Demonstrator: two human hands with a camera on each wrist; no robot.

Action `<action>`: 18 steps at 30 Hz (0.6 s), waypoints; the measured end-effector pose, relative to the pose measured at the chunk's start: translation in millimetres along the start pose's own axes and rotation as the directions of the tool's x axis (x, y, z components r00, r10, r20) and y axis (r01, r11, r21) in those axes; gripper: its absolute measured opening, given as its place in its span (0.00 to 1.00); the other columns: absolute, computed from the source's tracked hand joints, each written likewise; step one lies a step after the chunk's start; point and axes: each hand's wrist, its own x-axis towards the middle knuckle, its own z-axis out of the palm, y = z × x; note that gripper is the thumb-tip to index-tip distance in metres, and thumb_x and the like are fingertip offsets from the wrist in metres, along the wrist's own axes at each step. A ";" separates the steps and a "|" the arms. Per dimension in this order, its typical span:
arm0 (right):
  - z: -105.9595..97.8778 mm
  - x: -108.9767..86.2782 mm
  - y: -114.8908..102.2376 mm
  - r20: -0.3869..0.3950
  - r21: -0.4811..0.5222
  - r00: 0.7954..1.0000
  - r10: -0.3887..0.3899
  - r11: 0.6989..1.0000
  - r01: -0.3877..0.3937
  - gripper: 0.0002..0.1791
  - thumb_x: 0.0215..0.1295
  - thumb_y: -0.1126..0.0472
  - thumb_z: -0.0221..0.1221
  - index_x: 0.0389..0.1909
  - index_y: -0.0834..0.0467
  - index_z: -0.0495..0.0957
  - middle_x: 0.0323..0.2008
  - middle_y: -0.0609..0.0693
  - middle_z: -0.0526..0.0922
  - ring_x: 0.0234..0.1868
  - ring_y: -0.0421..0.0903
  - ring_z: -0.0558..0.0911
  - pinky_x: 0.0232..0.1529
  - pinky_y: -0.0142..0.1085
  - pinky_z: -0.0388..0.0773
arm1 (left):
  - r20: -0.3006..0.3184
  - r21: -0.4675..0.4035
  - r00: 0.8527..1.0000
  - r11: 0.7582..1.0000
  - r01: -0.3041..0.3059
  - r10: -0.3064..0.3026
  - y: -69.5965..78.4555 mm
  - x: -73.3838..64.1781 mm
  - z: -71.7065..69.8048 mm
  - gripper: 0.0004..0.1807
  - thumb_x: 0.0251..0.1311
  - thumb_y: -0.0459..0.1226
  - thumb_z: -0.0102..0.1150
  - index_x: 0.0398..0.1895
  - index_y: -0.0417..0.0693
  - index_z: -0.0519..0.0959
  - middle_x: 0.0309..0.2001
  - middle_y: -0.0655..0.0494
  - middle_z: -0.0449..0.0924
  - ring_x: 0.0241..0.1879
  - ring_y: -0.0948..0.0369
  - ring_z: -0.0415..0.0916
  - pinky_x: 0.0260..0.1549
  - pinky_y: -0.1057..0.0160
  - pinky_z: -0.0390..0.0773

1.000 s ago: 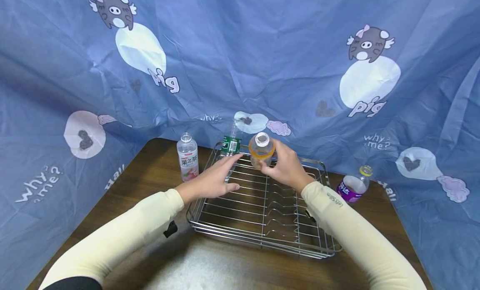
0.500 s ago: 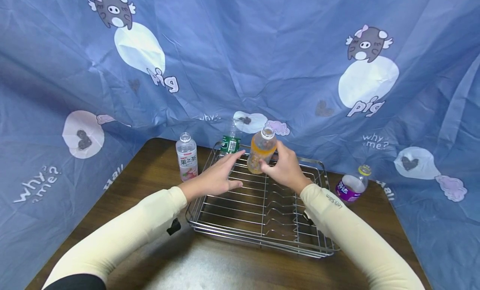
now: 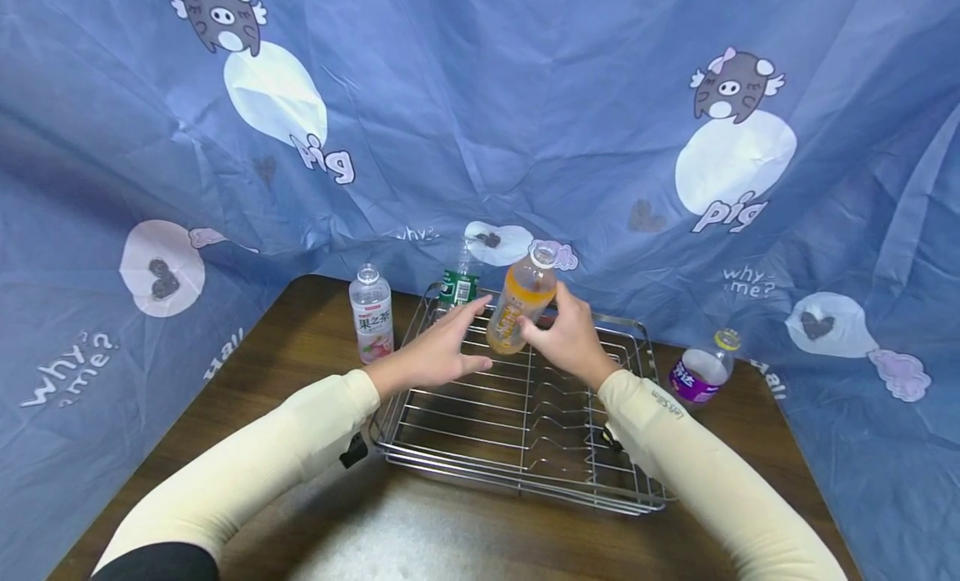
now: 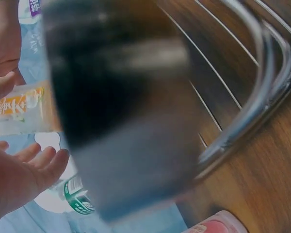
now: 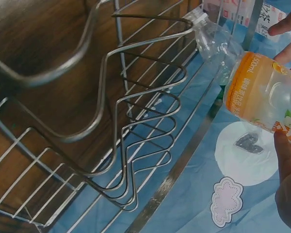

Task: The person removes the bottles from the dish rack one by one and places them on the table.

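Observation:
An uncapped clear plastic bottle (image 3: 517, 306) with an orange-marked label is held tilted above the wire rack (image 3: 472, 414). In the head view its neck points to the upper right. My right hand (image 3: 572, 335) grips it from the right, thumb on the near side. My left hand (image 3: 431, 352) hovers beside its lower end, fingers extended, holding nothing. Whether the left hand touches the bottle cannot be told. Behind the left fingers, a green-labelled bottle (image 3: 459, 287) leans at the rack's back left. The orange label (image 5: 262, 87) shows large in the right wrist view.
An uncapped bottle with a white-and-pink label (image 3: 372, 314) stands on the brown table (image 3: 300, 339), left of the rack. Right of the rack is a purple-labelled bottle (image 3: 701, 373) with a yellow top. A blue printed curtain (image 3: 600, 172) hangs behind.
In my right hand the bottle has turned, its neck swinging up and right, its other end down and left, showing more of its side. My left hand has shifted slightly right and up.

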 end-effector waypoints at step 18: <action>6.6 5.4 -12.1 0.018 0.180 0.986 0.165 0.970 -0.166 0.24 0.62 0.61 0.68 0.56 0.65 0.73 0.48 0.61 0.85 0.49 0.56 0.85 0.54 0.51 0.80 | -0.093 -0.087 0.993 0.994 0.067 -0.075 13.0 17.4 4.5 0.55 0.58 0.46 0.73 0.80 0.45 0.48 0.69 0.42 0.65 0.66 0.46 0.67 0.66 0.44 0.67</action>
